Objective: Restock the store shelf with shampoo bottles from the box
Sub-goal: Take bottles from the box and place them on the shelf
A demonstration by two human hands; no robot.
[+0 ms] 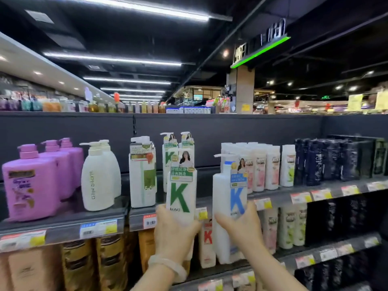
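Observation:
My left hand (pixel 173 232) grips the lower part of a white pump bottle with a green K (pixel 181 185), held upright in front of the top shelf (pixel 63 221). My right hand (pixel 241 225) grips a white pump bottle with a blue K (pixel 230 192), also upright, just right of the first. Two more green K bottles (pixel 178 141) stand at the back of the shelf behind the one I hold. The box is not in view.
On the top shelf stand purple pump bottles (pixel 35 181), white Super Mild bottles (pixel 98 175), a white-green bottle (pixel 142 173), white tubes (pixel 262 164) and dark bottles (pixel 336 158). Lower shelves hold brown bottles (pixel 94 263) and a red K bottle (pixel 207 244).

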